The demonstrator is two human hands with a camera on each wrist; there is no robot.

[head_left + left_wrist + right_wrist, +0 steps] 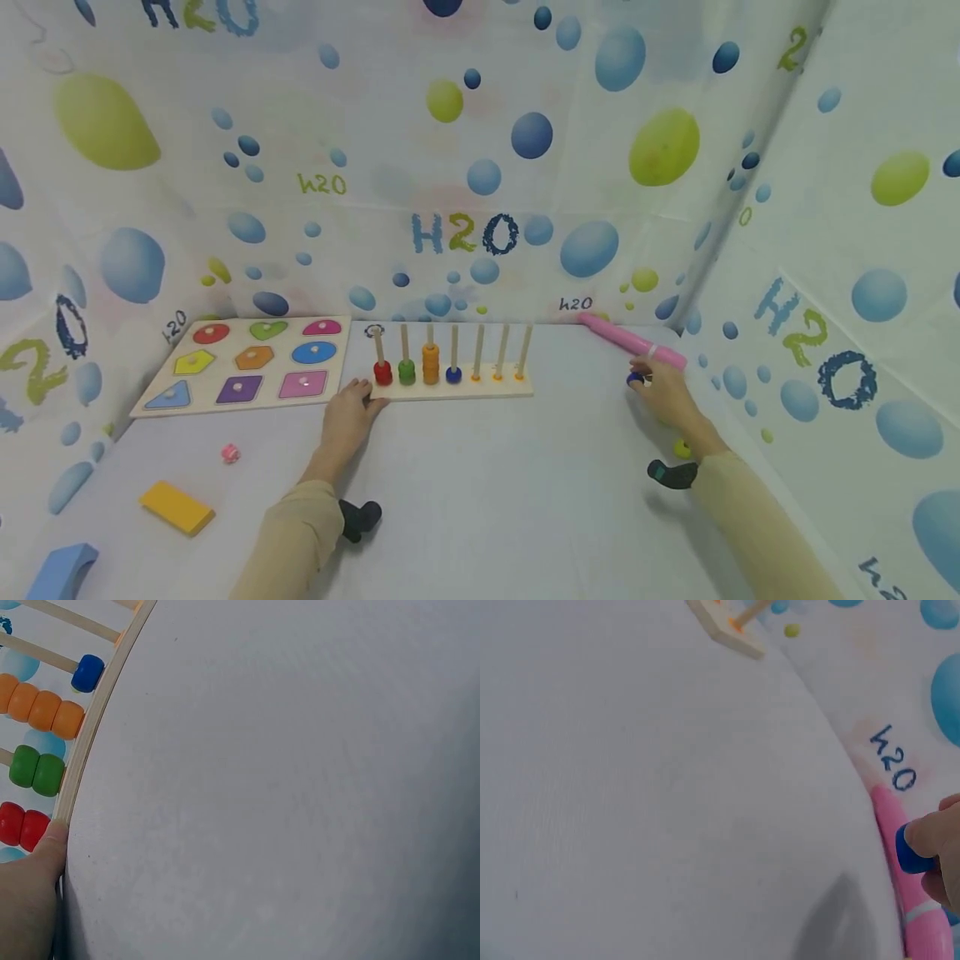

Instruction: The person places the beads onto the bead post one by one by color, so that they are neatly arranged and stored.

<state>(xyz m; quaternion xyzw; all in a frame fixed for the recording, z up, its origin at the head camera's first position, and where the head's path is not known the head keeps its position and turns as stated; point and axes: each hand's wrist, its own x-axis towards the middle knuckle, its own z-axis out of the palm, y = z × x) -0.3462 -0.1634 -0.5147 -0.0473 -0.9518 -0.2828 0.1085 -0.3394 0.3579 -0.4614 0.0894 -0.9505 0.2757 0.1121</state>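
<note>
Beside the pink tube (633,340), the right hand (663,396) pinches a blue bead (635,379); the relaxed left hand (348,414) touches the rack (457,387).

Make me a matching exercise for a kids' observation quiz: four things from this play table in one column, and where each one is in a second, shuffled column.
Things:
1. left hand
2. right hand
3. yellow block
4. shape puzzle board

Places:
A. lying flat on the table, near the left edge
B. pinching a blue bead beside the pink tube
C. touching the left end of the bead rack, by the red beads
D. at the back left, next to the bead rack

Pairs: 1-C, 2-B, 3-A, 4-D
</note>
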